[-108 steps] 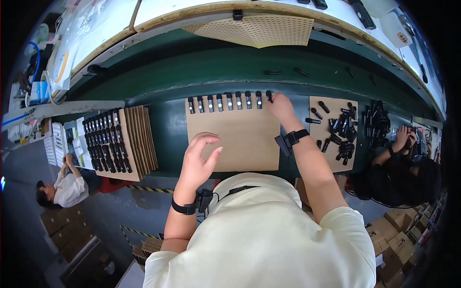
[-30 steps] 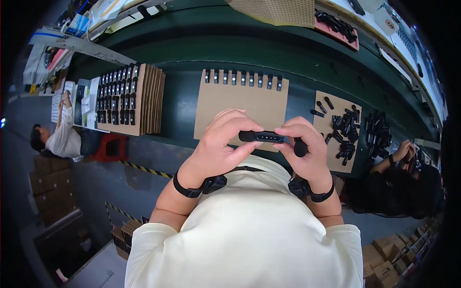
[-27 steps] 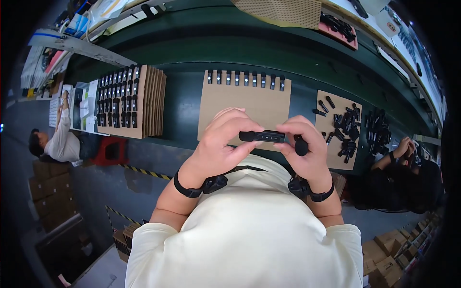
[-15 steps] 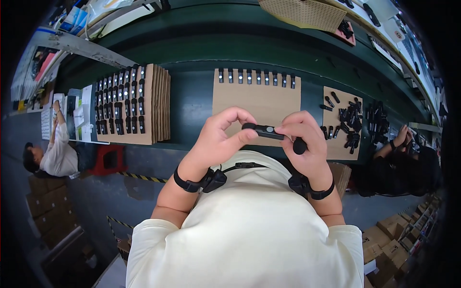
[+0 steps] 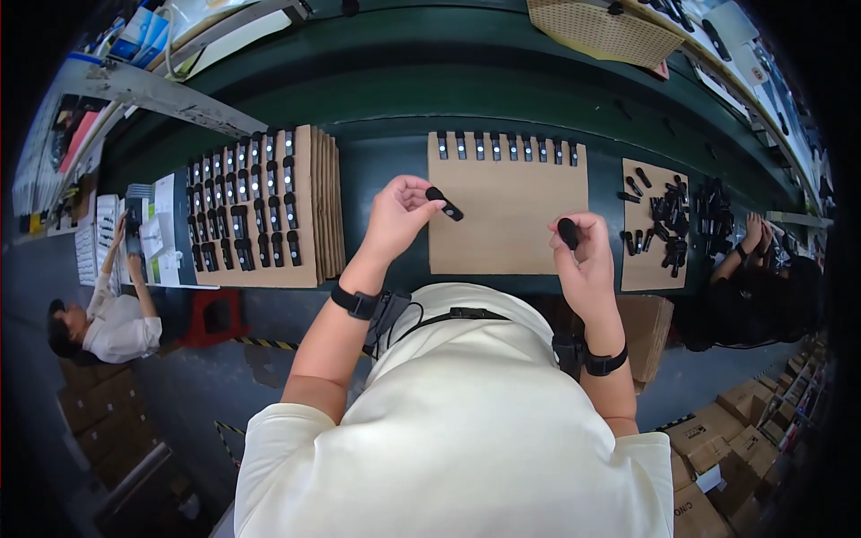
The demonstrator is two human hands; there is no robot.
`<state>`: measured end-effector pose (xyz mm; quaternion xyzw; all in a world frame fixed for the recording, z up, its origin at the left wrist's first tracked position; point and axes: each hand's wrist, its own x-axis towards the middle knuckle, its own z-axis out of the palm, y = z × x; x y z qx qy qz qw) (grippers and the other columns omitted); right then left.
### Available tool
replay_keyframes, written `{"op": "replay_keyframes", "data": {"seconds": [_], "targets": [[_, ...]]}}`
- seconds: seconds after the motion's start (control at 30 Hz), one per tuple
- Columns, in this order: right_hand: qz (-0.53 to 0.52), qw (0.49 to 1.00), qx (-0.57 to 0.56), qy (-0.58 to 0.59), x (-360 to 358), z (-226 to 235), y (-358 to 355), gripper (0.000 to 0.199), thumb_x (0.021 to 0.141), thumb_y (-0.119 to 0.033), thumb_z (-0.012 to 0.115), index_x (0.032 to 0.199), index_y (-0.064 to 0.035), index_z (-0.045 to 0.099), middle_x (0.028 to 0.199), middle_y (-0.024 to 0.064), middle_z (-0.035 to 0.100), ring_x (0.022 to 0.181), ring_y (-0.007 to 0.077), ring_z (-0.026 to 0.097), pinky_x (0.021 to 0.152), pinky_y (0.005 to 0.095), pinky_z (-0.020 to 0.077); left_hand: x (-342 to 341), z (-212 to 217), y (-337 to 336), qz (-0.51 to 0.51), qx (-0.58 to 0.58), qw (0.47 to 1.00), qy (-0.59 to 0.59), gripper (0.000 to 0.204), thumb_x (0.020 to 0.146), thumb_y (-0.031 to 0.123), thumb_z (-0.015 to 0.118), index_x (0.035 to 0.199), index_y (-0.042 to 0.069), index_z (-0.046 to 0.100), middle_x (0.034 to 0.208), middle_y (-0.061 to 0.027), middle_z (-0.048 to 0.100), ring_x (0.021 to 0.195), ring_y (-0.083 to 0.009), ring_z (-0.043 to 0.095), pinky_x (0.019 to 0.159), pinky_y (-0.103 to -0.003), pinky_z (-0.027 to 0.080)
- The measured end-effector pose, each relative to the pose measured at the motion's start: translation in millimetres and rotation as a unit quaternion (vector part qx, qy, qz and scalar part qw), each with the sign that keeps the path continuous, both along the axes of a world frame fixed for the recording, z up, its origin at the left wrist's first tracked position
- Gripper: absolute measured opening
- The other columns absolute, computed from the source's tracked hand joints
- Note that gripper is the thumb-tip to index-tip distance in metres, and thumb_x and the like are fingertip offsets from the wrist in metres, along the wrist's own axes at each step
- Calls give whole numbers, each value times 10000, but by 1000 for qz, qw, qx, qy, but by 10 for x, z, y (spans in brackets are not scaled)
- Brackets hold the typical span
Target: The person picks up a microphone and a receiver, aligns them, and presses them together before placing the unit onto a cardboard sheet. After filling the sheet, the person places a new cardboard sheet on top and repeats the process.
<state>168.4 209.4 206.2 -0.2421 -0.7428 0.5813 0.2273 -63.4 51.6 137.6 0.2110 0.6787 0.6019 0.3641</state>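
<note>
The long black piece [image 5: 445,203] is pinched between the thumb and fingertips of the left hand [image 5: 396,215], which is closed on its near-left end. Its long axis is slanted: it runs from the hand toward the right and slightly near, out over the left part of the brown cardboard sheet [image 5: 508,211]. The right hand [image 5: 583,260] is closed around a shorter black piece [image 5: 568,232], which stands almost upright out of the fingers, over the near right corner of the same sheet.

The two pieces are apart, with bare cardboard between them. The free end of the long piece points roughly toward the right hand, so the short piece lies to the right and a little nearer than it.

Along the far edge of the sheet there is a row of small black parts [image 5: 507,146]. To the right, a smaller cardboard carries a loose pile of black parts [image 5: 665,215]. To the left, a stack of cardboard sheets [image 5: 260,208] is filled with rows of the same parts. All of it lies on a green table [image 5: 377,99].
</note>
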Motion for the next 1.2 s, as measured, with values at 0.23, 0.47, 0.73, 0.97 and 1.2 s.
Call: {"op": "replay_keyframes", "data": {"seconds": [0.23, 0.47, 0.73, 0.97, 1.2], "targets": [[-7, 992, 66, -112, -73, 41, 121, 241, 922, 53, 557, 1152, 10, 502, 1068, 89, 573, 925, 118, 569, 803, 239, 475, -206, -760, 324, -11, -107, 987, 116, 208, 838, 58, 727, 989, -26, 610, 843, -41, 657, 749, -102, 624, 705, -246, 527], [-31, 994, -40, -96, -81, -233, 369, 219, 933, 29, 571, 1146, 12, 522, 1062, 87, 624, 887, 123, 606, 794, 238, 501, -346, -1168, 572, 4, -185, 971, 151, 242, 799, 135, 765, 938, -13, 632, 809, -82, 683, 731, -159, 655, 684, -292, 541], [-13, 989, -1, -149, -228, -340, 497, 211, 924, 16, 596, 1125, 10, 531, 1000, 65, 635, 822, 112, 608, 749, 238, 505, -418, -1300, 735, 22, -229, 958, 173, 251, 786, 200, 759, 907, 7, 655, 834, -116, 702, 759, -244, 686, 697, -345, 545], [-5, 988, 10, -157, -301, -328, 516, 200, 916, 6, 617, 1102, 0, 546, 951, 43, 624, 803, 93, 596, 727, 224, 487, -449, -1302, 789, 12, -261, 950, 172, 252, 792, 214, 752, 924, 19, 664, 840, -107, 704, 771, -253, 686, 700, -354, 542], [3, 987, 23, -157, -316, -298, 503, 193, 911, -8, 628, 1091, 0, 560, 935, 37, 624, 799, 89, 575, 723, 226, 472, -443, -1321, 750, 22, -228, 954, 194, 323, 785, 198, 783, 976, -25, 649, 814, -112, 696, 729, -189, 668, 683, -303, 539]]}}
